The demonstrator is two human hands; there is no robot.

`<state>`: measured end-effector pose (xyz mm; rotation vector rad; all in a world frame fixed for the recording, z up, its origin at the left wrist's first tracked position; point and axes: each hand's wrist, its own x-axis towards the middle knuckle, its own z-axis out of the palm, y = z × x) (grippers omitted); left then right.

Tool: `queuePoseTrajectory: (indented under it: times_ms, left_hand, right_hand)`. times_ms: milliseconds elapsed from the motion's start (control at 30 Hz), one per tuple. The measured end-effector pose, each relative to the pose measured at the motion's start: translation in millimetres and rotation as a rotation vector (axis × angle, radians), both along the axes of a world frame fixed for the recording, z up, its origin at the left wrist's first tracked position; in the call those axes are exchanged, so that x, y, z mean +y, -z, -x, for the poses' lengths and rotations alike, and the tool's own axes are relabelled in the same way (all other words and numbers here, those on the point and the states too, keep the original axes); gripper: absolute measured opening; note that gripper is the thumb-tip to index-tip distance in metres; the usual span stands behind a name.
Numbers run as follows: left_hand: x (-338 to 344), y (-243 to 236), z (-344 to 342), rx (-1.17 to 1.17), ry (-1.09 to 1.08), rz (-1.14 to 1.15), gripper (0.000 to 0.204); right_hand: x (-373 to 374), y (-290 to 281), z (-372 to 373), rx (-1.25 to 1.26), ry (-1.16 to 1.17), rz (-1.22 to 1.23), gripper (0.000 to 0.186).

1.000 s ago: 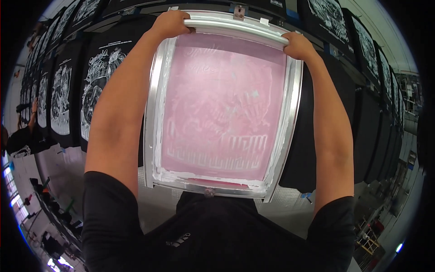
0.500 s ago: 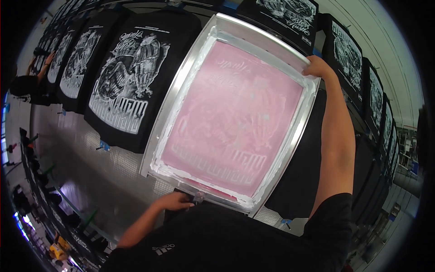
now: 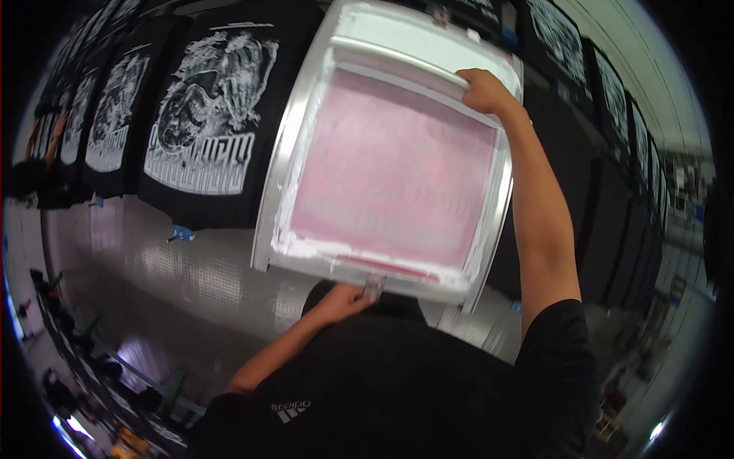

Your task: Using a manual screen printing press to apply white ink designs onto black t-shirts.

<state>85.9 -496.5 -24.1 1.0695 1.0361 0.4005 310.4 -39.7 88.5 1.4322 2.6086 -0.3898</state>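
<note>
A metal screen-printing frame [image 3: 287, 157] with pink mesh [image 3: 397, 168] sits directly before the wearer; a silver squeegee [image 3: 397, 59] spans the frame's far part; the right hand [image 3: 488, 92] has its fingers clamped on the squeegee's right end; the left hand [image 3: 340, 304], at the frame's near edge, touches a metal clamp [image 3: 375, 284], though I cannot tell whether its fingers are closed; left of the frame lies a white-printed black T-shirt [image 3: 202, 115].
</note>
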Motion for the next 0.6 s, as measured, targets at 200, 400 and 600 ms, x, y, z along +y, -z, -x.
queuePoseTrajectory:
  times_ms: [200,400,600]
  left_hand:
    - [-0.9,4.9,-10.5,-0.044,-0.087,0.025,0.030]
    - [9.3,-16.3,-13.9,0.229,0.082,0.082,0.034]
    - [-3.5,-10.9,-15.0,0.602,0.121,-0.172,0.047]
  right_hand:
    - [-256.1,-26.5,16.2,-0.045,0.164,0.121,0.042]
    - [-406.0,-24.3,19.5,0.167,0.146,-0.021,0.032]
    - [-407.6,-28.9,11.0,0.182,0.087,0.002,0.032]
